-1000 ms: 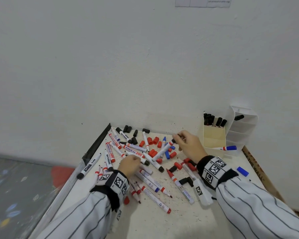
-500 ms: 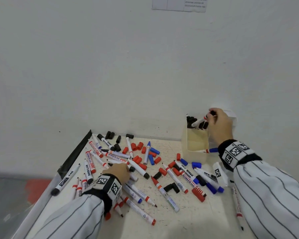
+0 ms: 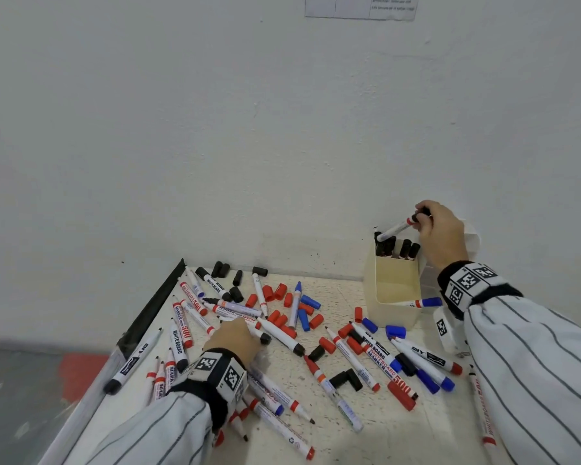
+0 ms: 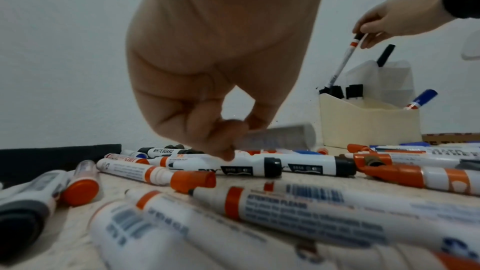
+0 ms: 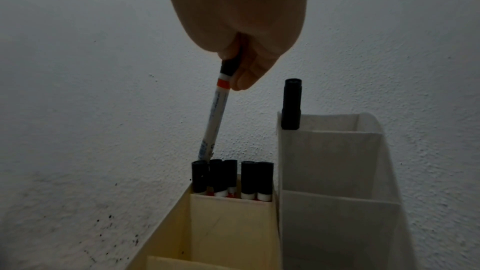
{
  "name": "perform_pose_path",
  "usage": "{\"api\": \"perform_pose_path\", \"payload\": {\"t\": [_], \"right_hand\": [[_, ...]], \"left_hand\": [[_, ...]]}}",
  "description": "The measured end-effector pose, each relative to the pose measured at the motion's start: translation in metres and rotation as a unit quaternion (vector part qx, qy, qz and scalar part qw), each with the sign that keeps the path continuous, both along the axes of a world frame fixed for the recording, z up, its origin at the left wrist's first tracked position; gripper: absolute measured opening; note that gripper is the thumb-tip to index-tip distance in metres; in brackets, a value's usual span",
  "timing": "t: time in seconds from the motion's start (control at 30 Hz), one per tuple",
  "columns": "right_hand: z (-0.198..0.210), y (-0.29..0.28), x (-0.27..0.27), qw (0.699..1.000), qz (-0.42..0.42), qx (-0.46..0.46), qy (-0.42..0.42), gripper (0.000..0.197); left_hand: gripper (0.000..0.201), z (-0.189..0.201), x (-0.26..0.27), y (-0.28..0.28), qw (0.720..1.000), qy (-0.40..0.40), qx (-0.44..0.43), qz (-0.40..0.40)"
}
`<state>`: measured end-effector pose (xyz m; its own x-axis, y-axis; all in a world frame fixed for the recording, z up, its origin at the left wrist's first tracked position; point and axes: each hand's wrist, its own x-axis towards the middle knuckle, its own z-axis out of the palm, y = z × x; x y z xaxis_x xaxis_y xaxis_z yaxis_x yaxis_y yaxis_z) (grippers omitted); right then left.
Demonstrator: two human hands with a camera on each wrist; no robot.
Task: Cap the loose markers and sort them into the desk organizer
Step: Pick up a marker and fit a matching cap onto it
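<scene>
My right hand (image 3: pixel 422 219) pinches a black-capped marker (image 3: pixel 395 227) by its cap, tilted, with its lower end at the back compartment of the cream organizer (image 3: pixel 392 313). In the right wrist view that marker (image 5: pixel 215 118) hangs from my right hand (image 5: pixel 235 69), and its tail touches several black-capped markers (image 5: pixel 230 178) standing in the compartment. My left hand (image 3: pixel 247 333) is down in the pile of loose markers. In the left wrist view, my left hand (image 4: pixel 233 133) pinches a blurred white marker (image 4: pixel 281 137) just above the pile.
Loose markers and red, blue and black caps (image 3: pixel 282 317) cover the table. A blue-capped marker (image 3: pixel 423 302) leans in the organizer's front compartment. A white organizer (image 5: pixel 335 163) beside it holds one black marker (image 5: pixel 292 104). The wall stands right behind.
My right hand lifted the black-capped marker from the pile and carried it right and up to the organizer's back compartment. The left hand stayed in the pile.
</scene>
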<state>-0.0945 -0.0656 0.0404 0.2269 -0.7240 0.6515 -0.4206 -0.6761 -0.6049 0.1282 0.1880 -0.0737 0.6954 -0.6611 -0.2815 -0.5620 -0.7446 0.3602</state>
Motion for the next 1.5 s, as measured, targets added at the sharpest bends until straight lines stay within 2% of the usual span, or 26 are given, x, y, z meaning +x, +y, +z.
{"api": "perform_pose_path", "payload": {"t": [0.1,0.2,0.33,0.43,0.57,0.73,0.83,0.9,1.03,1.13,1.2,1.27,1.43,1.5], "right_hand": [[-0.002,-0.002,0.003,0.998,-0.043,-0.009,0.037,0.024],[0.001,-0.002,0.006,0.997,-0.075,-0.026,0.025,0.026],[0.007,-0.004,0.013,0.997,-0.020,-0.067,0.020,0.025],[0.008,-0.010,0.018,0.995,-0.021,-0.034,0.090,0.030],[0.008,-0.011,0.020,0.990,-0.074,-0.009,0.119,0.039],[0.001,-0.016,0.032,0.988,-0.045,0.074,0.127,0.026],[-0.009,-0.015,0.039,0.984,-0.076,0.084,0.136,0.016],[-0.013,-0.012,0.042,0.981,-0.082,0.086,0.153,0.023],[-0.020,-0.017,0.049,0.977,-0.027,0.132,0.163,0.040],[-0.024,-0.020,0.051,0.967,-0.011,0.161,0.198,0.060],[-0.027,-0.021,0.052,0.964,-0.014,0.163,0.211,0.063],[-0.029,-0.022,0.053,0.968,-0.015,0.147,0.203,0.056],[-0.029,-0.023,0.057,0.979,-0.050,0.097,0.169,0.020],[-0.030,-0.026,0.055,0.972,-0.050,0.099,0.207,0.015]], "left_hand": [[0.022,0.003,0.004,-0.001,0.995,0.057,-0.063,0.057],[0.019,0.003,0.009,-0.002,0.982,0.084,-0.147,0.081],[0.019,0.004,0.011,-0.001,0.965,0.115,-0.223,0.080],[0.016,0.005,0.013,-0.003,0.962,0.117,-0.237,0.076],[0.018,0.007,0.017,-0.004,0.953,0.146,-0.256,0.077],[0.027,0.003,0.025,-0.008,0.953,0.148,-0.258,0.059],[0.038,0.003,0.030,-0.009,0.955,0.136,-0.260,0.047],[0.041,0.003,0.033,-0.008,0.951,0.143,-0.270,0.044],[0.040,0.003,0.040,-0.005,0.951,0.123,-0.279,0.048],[0.038,0.003,0.043,-0.002,0.953,0.110,-0.278,0.052],[0.038,0.003,0.045,0.000,0.953,0.115,-0.277,0.051],[0.038,0.003,0.047,0.003,0.952,0.114,-0.280,0.050],[0.037,0.004,0.053,0.006,0.945,0.117,-0.299,0.059],[0.036,0.003,0.056,0.007,0.945,0.116,-0.299,0.066]]}}
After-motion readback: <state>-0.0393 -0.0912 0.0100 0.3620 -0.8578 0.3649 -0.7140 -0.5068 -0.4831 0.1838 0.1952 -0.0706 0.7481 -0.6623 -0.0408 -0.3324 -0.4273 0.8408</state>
